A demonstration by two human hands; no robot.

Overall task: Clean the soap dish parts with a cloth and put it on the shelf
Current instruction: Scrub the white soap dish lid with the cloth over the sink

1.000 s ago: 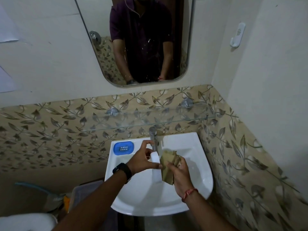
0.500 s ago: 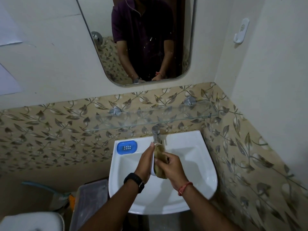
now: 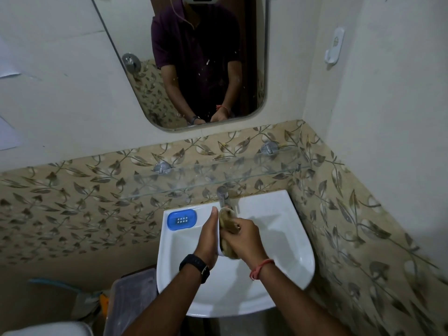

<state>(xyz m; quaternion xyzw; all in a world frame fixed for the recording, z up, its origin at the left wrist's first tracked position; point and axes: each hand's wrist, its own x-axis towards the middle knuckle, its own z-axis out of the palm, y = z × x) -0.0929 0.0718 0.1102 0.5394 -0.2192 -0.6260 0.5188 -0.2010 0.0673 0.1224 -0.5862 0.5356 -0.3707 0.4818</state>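
Note:
Over the white sink [image 3: 278, 241] my left hand [image 3: 208, 238] holds a white soap dish part [image 3: 219, 251] upright on its edge; only a thin strip of it shows. My right hand [image 3: 244, 238] grips a brownish cloth [image 3: 229, 224] and presses it against the part's inner face. The blue slotted soap dish part [image 3: 181, 220] lies on the sink's back left corner, apart from both hands. The glass shelf [image 3: 218, 175] runs along the tiled wall just above the tap [image 3: 224, 196].
A mirror [image 3: 194, 64] hangs above the shelf. A white wall hook [image 3: 334, 48] sits on the right wall, which stands close to the sink. Left of the sink, low down, are a clear plastic bin [image 3: 131, 301] and a toilet cistern lid [image 3: 46, 329].
The white part was turned from flat in my left hand to upright. My right hand brought the cloth against it and both hands closed together over the sink.

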